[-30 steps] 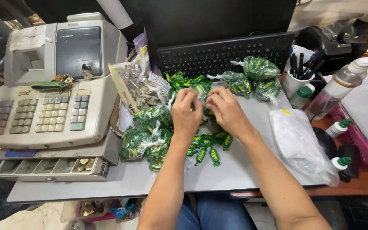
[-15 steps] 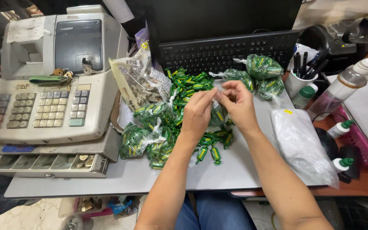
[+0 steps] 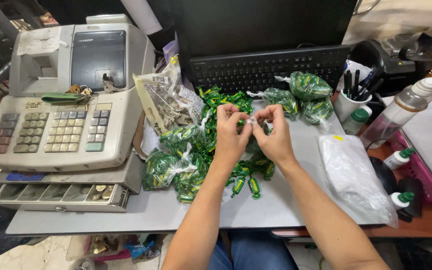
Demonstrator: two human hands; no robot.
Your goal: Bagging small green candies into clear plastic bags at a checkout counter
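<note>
Small clear bag (image 3: 252, 120) is pinched by fingertips of left hand (image 3: 232, 136) and right hand (image 3: 276, 135), above green candies (image 3: 241, 182) before the keyboard (image 3: 268, 67).

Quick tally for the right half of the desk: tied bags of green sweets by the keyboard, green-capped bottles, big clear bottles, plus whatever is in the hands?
Tied bags of green sweets: 3
Green-capped bottles: 3
Big clear bottle: 1
Small clear bag pinched between left hand and right hand: 1
Total: 8
</note>
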